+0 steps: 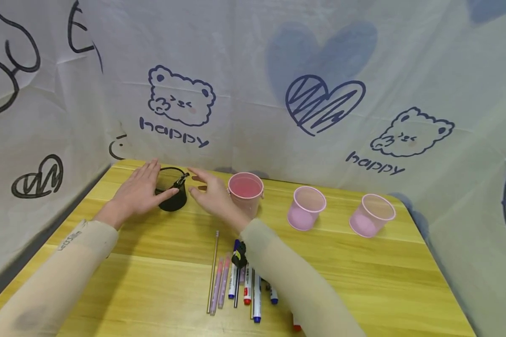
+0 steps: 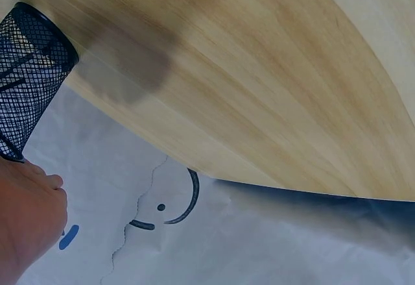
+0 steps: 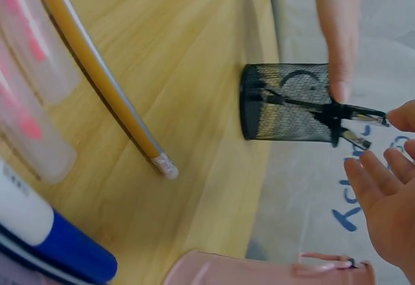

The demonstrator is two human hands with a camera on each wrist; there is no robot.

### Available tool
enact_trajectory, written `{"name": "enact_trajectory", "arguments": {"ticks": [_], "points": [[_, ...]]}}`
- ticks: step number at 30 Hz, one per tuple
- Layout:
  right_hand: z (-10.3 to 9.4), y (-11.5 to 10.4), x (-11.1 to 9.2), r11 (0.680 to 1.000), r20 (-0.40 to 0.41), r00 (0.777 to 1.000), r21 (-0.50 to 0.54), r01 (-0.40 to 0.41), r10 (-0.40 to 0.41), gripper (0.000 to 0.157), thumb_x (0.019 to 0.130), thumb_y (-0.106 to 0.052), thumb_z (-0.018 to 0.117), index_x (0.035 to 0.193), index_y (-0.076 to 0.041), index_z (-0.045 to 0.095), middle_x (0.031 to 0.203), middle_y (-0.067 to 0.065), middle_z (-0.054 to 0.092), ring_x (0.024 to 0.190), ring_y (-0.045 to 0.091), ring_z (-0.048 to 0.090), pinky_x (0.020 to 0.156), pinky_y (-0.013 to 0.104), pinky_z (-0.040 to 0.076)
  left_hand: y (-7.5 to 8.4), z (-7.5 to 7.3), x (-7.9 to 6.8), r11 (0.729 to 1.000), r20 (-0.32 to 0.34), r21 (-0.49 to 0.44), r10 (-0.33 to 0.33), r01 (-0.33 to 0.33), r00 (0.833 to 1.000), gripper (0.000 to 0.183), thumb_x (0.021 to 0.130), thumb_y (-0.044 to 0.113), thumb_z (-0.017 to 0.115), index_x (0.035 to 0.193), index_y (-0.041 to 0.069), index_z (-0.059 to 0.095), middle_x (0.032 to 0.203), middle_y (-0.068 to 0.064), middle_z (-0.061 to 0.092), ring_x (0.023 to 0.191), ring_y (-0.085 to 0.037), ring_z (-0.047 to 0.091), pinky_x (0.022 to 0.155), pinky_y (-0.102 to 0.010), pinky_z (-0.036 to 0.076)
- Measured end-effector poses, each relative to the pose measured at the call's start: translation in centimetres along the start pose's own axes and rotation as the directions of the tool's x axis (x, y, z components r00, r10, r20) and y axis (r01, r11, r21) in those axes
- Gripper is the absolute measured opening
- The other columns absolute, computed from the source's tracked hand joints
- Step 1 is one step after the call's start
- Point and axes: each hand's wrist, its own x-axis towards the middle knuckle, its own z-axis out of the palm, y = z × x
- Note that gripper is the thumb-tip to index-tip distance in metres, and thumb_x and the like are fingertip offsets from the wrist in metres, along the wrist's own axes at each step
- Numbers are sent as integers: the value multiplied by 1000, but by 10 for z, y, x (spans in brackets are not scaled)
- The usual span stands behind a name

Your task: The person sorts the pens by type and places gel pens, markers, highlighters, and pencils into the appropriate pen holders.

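Observation:
A black mesh pen holder (image 1: 173, 199) stands upright at the back left of the table, with a few dark pens (image 3: 356, 117) leaning in it and jutting over the rim. My left hand (image 1: 139, 189) lies against its left side, fingers straight and thumb stretched across the near rim. In the left wrist view, part of a hand (image 2: 29, 210) shows at the holder's top. From the right comes my right hand (image 1: 212, 192), its fingers spread and slightly bent, fingertips right at the pen ends. The right wrist view shows that hand (image 3: 392, 200) with a gap between thumb and fingers.
Beside my right hand stands a pink bucket (image 1: 246, 189) with a handle; two lilac cups (image 1: 305, 217) (image 1: 367, 222) are farther right. Nearer me lie a pencil (image 1: 213, 271), pink-tipped pens (image 1: 220, 283) and several markers (image 1: 257, 295), partly under my right forearm. A printed cloth (image 1: 244, 93) hangs behind.

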Motion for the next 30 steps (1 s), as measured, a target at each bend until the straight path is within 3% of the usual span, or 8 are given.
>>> {"name": "enact_trajectory", "arguments": {"ticks": [9,19,25,30], "points": [[-27,-8,-28,988,-51,994,118,99,-93,57,100,-5,67,154,-14,52,158,3,50,137,20,56,107,37,53,2,1,1,1000,12,11,2,-2,1000,112,100,76,36,161,-12,3,169,-32,-1,156,-50,3,127,-61,4],[-57,-5,-56,976,-149,980,151,157,-135,58,99,-3,69,154,-12,52,158,4,51,135,24,58,105,43,55,2,-3,-1,1000,18,7,4,-4,1000,111,101,74,37,161,-12,2,169,-32,-1,156,-50,2,127,-61,3],[-74,5,-73,971,-203,971,177,163,-127,60,96,-1,72,152,-9,54,148,16,58,128,37,62,102,45,56,2,-2,-1,1000,18,4,12,-12,1000,110,101,74,37,161,-11,1,169,-32,-1,156,-50,2,127,-62,3],[-84,17,-86,976,-225,965,143,166,-131,60,96,0,72,152,-9,54,142,22,60,125,39,63,102,46,57,1,-1,0,1000,22,1,7,-7,1000,111,101,75,37,161,-11,1,170,-31,-3,156,-50,1,127,-62,3]]}}
